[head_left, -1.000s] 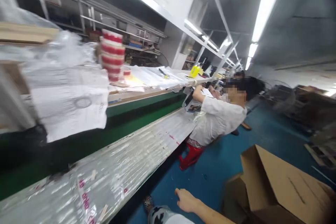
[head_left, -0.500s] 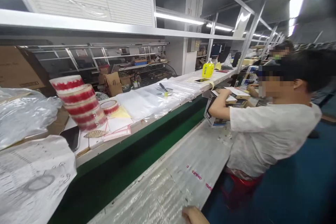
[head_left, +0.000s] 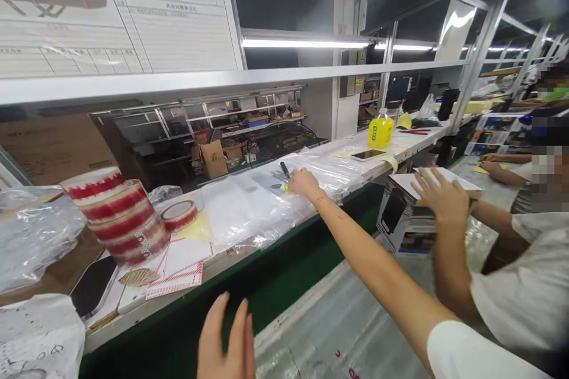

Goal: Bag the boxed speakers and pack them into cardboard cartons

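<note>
My right hand (head_left: 306, 182) reaches far across the green-edged bench onto a sheet of clear plastic bags (head_left: 249, 204). Its fingers are curled down around a black and yellow pen (head_left: 284, 172) lying there. My left hand (head_left: 227, 340) is raised low in front of me, fingers stretched up and together, holding nothing, just before the green bench front (head_left: 275, 281). A co-worker's hand (head_left: 440, 196) rests on a printed product box (head_left: 402, 228) to the right.
A stack of red-and-white tape rolls (head_left: 118, 216) and one loose roll (head_left: 178, 215) stand at the left. A yellow bottle (head_left: 379, 131) and a phone (head_left: 367, 155) sit farther along. Crumpled plastic (head_left: 31, 237) lies far left. A metal rail (head_left: 267, 74) runs overhead.
The view has swung back to the bench. My right arm has stretched out from low at the frame bottom to the pen. My left hand has come into view.
</note>
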`<state>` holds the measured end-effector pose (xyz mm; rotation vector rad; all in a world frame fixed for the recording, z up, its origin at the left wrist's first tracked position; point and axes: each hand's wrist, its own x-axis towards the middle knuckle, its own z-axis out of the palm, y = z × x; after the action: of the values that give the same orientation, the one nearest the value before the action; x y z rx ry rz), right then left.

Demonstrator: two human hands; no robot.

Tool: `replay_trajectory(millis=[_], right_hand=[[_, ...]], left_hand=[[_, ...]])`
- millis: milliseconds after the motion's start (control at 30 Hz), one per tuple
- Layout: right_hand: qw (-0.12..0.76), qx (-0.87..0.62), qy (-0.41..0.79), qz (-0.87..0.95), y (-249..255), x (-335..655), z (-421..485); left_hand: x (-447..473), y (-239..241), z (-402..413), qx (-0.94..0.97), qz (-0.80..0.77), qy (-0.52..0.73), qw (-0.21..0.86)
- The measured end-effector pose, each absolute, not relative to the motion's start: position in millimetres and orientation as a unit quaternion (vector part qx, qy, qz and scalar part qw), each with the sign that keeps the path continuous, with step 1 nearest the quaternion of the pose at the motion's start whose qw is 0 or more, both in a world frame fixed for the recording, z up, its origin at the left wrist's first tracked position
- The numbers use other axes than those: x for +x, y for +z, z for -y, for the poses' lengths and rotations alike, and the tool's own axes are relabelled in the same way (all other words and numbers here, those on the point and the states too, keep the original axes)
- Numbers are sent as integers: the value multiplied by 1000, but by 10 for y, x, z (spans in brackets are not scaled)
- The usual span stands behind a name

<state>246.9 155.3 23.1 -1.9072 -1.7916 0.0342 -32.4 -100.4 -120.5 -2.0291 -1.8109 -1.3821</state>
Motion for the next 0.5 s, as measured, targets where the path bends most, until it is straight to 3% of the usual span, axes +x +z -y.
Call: replay_trajectory(millis=[167, 333, 433, 500], right_hand=[[173, -691, 27, 701, 50, 2484, -1850], [151, -674, 13, 723, 52, 2534, -1947], [145, -664, -9, 733, 82, 2527, -1924], [138, -657, -20, 741, 121, 2487, -1912]], left_hand=[[282, -335, -533, -747, 518, -410, -71], [276, -75, -1114, -768, 544, -312, -131], [169, -38, -1180, -779, 553, -279, -98], [98, 36, -1220, -804, 539, -251, 7]])
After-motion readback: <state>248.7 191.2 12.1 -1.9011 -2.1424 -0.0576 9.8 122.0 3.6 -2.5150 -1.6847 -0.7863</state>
